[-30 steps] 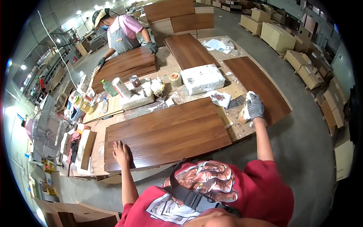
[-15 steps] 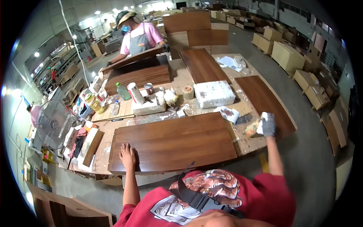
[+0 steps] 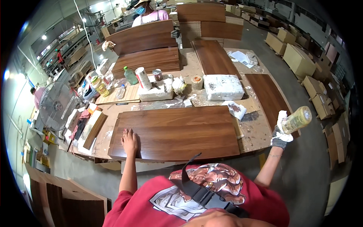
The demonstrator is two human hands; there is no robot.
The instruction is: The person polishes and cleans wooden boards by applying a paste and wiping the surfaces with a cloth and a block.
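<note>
My left hand [image 3: 129,141] is bare and lies flat, fingers spread, on the left part of a dark brown wood panel [image 3: 181,132] in front of me. Off the table's right side, my right hand [image 3: 281,139], in a grey glove, is closed around a bunched white cloth [image 3: 281,119] and a clear bottle [image 3: 297,120] of yellowish liquid. The bottle is tipped over, its base to the upper right and its other end against the cloth. That hand hides the bottle's mouth.
A white-wrapped block [image 3: 224,87] sits behind the panel, near cans, bottles and a stained paper [image 3: 235,109]. More brown panels [image 3: 261,94] lie at right. Across the table a co-worker [image 3: 151,15] holds up a panel [image 3: 145,36]. A fan [image 3: 56,106] stands at left.
My right hand has lifted the bottle off the table and tipped it against the white cloth. My left hand stays on the panel. The co-worker's panel has been raised more upright.
</note>
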